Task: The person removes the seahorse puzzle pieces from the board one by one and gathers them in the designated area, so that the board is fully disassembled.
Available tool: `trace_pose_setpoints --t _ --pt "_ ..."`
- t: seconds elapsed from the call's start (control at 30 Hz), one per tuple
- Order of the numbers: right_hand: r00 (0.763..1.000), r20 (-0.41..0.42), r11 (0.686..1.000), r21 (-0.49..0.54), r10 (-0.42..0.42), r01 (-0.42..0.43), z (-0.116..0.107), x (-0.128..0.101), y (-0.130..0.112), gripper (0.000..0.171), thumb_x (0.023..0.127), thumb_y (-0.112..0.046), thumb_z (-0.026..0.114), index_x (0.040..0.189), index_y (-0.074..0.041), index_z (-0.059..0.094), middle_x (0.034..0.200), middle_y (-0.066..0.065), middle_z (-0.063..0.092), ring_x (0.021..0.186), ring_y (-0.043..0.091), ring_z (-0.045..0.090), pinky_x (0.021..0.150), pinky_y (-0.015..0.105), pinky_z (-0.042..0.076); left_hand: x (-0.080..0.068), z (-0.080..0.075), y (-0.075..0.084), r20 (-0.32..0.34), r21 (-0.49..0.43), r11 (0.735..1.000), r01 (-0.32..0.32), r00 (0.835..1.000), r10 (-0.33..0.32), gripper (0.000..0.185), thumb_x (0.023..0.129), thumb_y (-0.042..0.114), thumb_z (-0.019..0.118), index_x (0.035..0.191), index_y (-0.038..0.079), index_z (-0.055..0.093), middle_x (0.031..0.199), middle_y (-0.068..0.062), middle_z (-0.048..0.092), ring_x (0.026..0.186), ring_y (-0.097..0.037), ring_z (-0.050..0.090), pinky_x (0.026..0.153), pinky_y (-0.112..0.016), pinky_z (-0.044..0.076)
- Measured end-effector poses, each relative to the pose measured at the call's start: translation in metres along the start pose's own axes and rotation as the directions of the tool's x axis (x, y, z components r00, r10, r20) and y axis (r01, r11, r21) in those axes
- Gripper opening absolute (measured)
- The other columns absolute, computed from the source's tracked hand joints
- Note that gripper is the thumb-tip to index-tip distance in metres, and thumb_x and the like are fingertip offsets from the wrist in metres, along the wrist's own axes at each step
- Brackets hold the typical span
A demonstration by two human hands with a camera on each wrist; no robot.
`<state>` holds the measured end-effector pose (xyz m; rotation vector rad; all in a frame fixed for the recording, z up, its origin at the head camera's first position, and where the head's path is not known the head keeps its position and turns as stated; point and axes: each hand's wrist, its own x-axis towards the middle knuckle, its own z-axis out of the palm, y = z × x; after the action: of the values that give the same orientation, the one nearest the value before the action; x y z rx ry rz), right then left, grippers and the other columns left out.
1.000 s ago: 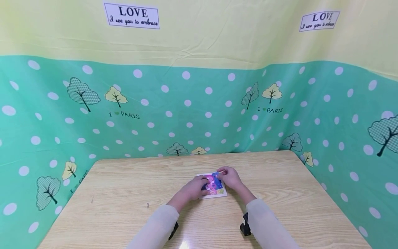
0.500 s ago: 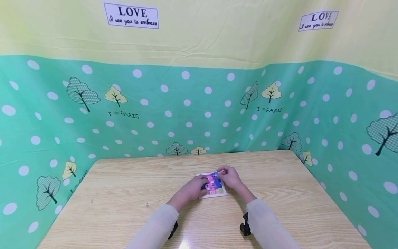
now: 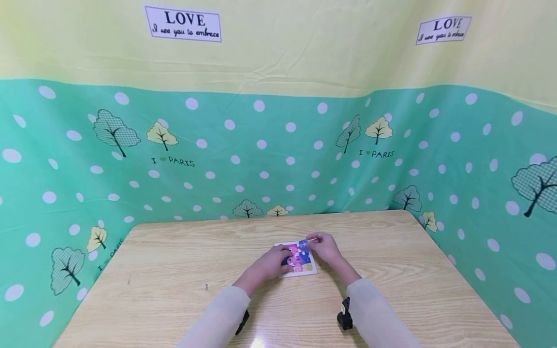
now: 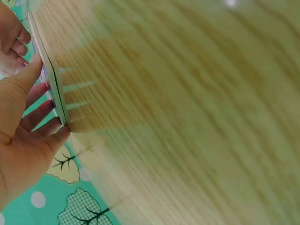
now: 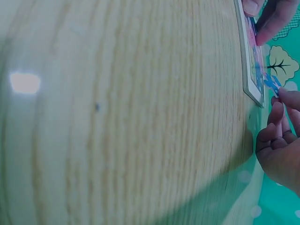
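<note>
Pinching a puzzle piece (image 3: 305,241), right hand (image 3: 324,249) meets tray (image 3: 300,272).

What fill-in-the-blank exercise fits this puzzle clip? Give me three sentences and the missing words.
1. The puzzle board lies flat on the ____ table.
2. The left hand rests on the board's ____ side.
3. The right hand pinches a small puzzle ____ at the board's far right corner.

Missing words: wooden; left; piece
</note>
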<state>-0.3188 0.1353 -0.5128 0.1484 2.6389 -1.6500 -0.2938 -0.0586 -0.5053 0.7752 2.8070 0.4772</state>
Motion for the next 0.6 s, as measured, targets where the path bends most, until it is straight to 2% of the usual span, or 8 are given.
trace_pose_setpoints --t 0.3,0.6 --pt "1.000 -0.015 1.000 0.009 -0.012 0.012 -0.008 -0.001 0.000 0.019 0.082 -0.005 0.066 0.101 -0.001 0.068 0.082 0.009 0.061 0.070 0.014 0.053 0.058 0.022 0.047 -0.001 0.000 0.000 -0.009 0.006 1.000 -0.018 1.000 0.018 0.048 0.089 0.034 0.062 0.130 0.011 0.054 0.137 -0.011 0.048 0.125 -0.029 0.048 0.107 -0.041 0.040" --pt "0.999 -0.013 0.999 0.031 0.042 -0.042 -0.015 0.001 0.005 0.022 0.085 -0.007 0.064 0.107 -0.003 0.066 0.084 0.008 0.059 0.070 0.017 0.054 0.059 0.025 0.049 -0.002 0.000 0.000 -0.010 0.003 1.000 -0.010 1.000 0.010 0.048 0.089 0.035 0.062 0.130 0.012 0.054 0.138 -0.012 0.047 0.127 -0.029 0.046 0.108 -0.041 0.039"
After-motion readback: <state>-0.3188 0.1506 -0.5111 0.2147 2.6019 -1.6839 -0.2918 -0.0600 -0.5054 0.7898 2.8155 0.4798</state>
